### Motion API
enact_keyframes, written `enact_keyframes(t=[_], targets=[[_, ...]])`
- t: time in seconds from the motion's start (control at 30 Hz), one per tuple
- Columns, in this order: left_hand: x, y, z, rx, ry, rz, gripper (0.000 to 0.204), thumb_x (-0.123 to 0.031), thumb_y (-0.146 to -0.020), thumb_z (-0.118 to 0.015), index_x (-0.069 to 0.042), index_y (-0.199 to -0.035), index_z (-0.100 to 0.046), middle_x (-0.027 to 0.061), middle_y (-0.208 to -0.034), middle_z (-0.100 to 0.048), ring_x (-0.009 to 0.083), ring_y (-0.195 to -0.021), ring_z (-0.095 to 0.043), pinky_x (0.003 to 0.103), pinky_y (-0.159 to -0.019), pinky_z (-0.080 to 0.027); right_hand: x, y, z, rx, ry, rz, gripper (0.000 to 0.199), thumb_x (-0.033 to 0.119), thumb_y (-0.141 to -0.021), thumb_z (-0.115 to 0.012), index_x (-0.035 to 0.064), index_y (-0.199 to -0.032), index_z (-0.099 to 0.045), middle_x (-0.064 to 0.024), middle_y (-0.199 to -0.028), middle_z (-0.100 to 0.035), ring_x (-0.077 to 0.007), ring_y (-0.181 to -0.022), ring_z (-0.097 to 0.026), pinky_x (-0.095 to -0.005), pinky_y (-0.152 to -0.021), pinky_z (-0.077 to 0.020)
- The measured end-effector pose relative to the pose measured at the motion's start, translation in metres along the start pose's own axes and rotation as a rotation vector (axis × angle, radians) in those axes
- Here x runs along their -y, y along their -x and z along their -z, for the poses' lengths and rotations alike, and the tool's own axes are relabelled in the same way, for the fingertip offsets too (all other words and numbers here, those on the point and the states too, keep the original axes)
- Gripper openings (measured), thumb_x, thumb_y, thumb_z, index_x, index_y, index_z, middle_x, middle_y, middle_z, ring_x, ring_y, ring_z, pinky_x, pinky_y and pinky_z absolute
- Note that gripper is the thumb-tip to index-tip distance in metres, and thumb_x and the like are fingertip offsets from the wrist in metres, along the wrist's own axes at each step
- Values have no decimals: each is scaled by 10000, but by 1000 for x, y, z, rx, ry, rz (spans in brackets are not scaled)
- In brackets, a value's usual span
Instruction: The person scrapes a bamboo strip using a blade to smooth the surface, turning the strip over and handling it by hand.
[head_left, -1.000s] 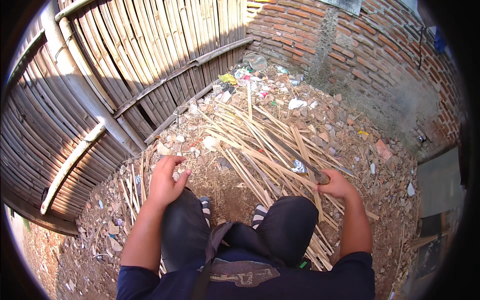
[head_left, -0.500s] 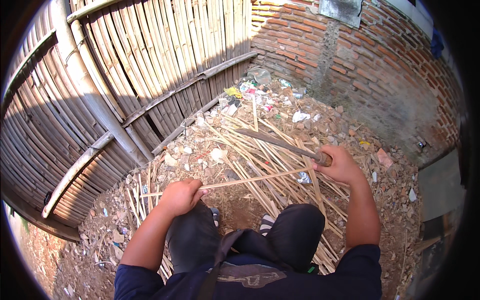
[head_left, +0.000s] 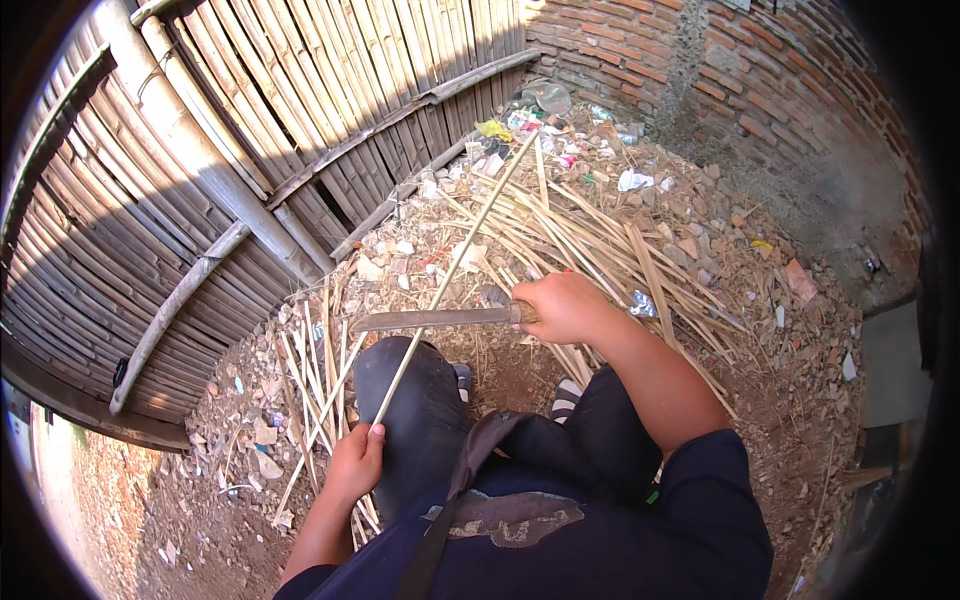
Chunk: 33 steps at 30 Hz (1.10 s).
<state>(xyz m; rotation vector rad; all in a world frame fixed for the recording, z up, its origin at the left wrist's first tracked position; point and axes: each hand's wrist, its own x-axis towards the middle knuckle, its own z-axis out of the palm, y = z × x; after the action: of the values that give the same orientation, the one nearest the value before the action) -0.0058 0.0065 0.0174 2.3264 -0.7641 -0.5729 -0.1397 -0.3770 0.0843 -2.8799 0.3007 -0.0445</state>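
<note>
My left hand [head_left: 357, 460] is closed round the lower end of a long thin bamboo strip [head_left: 460, 258], which slants up and away to the right past my left knee. A machete [head_left: 435, 319] lies level across the strip, its dark blade pointing left and meeting the strip above my left knee. The wooden handle of the machete is in the closed fist of my right hand [head_left: 562, 308]. Many more bamboo strips [head_left: 580, 235] lie in a loose heap on the ground beyond my right hand. A smaller bunch of strips [head_left: 318, 390] lies by my left leg.
A bamboo fence [head_left: 330, 90] with a thick pole [head_left: 195, 140] stands at the left. A brick wall [head_left: 770, 110] closes the far right. Rubble and litter [head_left: 635, 180] cover the ground between them. A grey panel [head_left: 890, 365] stands at the right edge.
The strip has swung from lying crosswise between both hands to slanting away from my left hand. My right hand has let go of its end and brought the machete left across it.
</note>
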Motion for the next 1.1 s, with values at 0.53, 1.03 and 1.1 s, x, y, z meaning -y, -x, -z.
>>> enact_keyframes(t=[0.53, 1.03, 1.1], targets=[[12, 13, -25, -197, -424, -21, 347, -320, -1056, -515, -34, -862, -547, 258, -745, -642, 490, -702, -632, 585, -635, -479, -66, -46, -80, -66, -511, -285, 293, 299, -852, -733, 94, -1060, -709, -189, -952, -730, -383, -887, -701, -471, -782, -547], [11, 18, -9, -211, -533, -15, 284, -325, -1018, -590, -54, -937, -564, 203, -766, -634, 450, -689, -639, 553, -611, -494, -43, -41, -71, -81, -254, -379, 335, 209, -801, -726, 112, -1121, -714, -177, -966, -741, -370, -920, -711, -491, -811, -563], [8, 22, -6, -174, -508, 8, 284, -318, -1028, -575, -48, -940, -564, 223, -782, -642, 464, -701, -637, 561, -622, -490, -3, -37, -52, 61, -205, -316, 321, 214, -795, -735, 108, -1097, -714, -167, -953, -743, -373, -910, -712, -497, -808, -567]])
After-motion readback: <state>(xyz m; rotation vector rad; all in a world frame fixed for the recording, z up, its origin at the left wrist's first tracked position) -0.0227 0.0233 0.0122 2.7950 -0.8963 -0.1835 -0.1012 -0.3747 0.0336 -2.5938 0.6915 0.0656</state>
